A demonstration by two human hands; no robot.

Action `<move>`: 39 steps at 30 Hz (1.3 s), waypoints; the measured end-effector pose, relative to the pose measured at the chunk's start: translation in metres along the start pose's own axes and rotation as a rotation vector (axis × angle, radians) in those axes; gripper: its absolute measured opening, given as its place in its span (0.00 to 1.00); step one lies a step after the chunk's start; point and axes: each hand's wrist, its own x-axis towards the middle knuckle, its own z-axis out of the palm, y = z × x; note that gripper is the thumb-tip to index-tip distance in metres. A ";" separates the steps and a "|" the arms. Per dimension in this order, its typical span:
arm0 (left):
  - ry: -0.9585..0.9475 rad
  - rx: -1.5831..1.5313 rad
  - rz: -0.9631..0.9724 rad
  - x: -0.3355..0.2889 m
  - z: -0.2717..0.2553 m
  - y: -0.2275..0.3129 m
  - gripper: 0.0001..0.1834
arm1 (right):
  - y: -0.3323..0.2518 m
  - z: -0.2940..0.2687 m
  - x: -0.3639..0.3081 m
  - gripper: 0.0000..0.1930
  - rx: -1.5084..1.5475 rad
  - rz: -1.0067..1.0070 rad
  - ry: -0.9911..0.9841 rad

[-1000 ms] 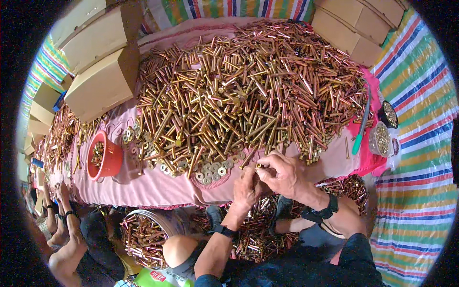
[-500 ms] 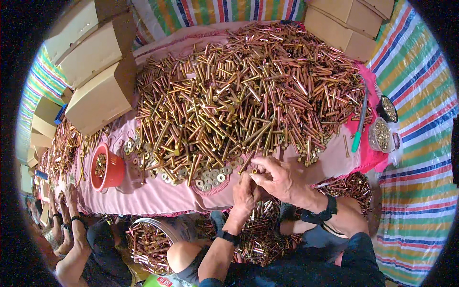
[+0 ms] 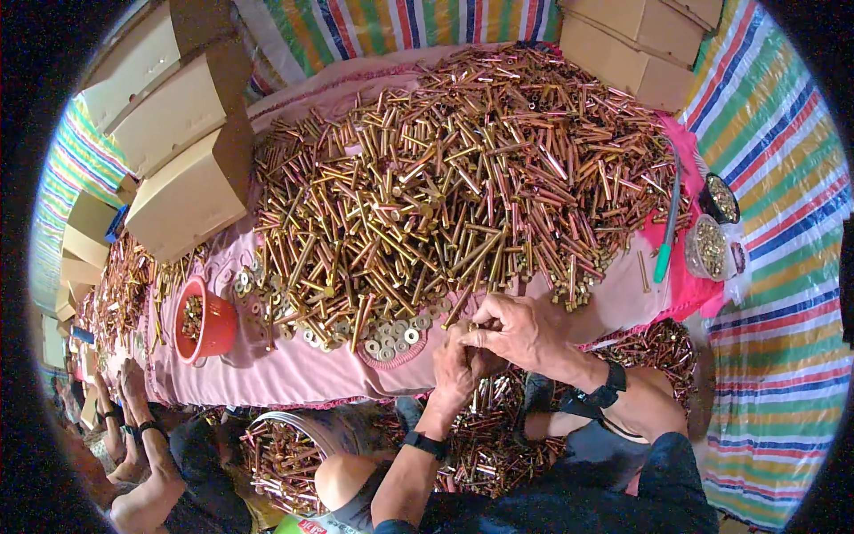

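Observation:
My left hand (image 3: 456, 367) is closed in a fist at the front edge of the cloth-covered table. Its grip hides whatever is inside. My right hand (image 3: 520, 334) meets it from the right, with thumb and forefinger pinched together over the top of the left fist. What the two hands hold is covered by the fingers. Just beyond them a brass-coloured bolt (image 3: 458, 308) lies at the edge of a large heap of bolts (image 3: 391, 196). Flat round washers (image 3: 391, 338) are spread to the left of my hands.
An orange-red bowl (image 3: 218, 325) of small metal parts stands at the left. Cardboard boxes (image 3: 187, 196) are stacked behind it. A clear tub (image 3: 709, 247) and a green-handled tool (image 3: 664, 260) lie at the right. Below is a bucket of bolts (image 3: 280, 463). Another person's hands (image 3: 133, 383) are at far left.
My right fingers have closed over the small gold-coloured piece that showed at their tips. Both hands stay together in nearly the same place. The view has shifted slightly.

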 end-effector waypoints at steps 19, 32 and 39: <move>-0.001 0.065 0.043 -0.001 -0.004 0.002 0.20 | 0.008 0.009 0.000 0.16 -0.092 -0.244 0.129; 0.028 0.098 0.173 0.002 0.000 -0.003 0.16 | 0.004 -0.004 -0.007 0.14 -0.161 -0.111 0.024; 0.021 0.043 0.153 0.000 0.001 -0.003 0.09 | 0.019 -0.001 -0.009 0.20 -0.136 -0.200 0.041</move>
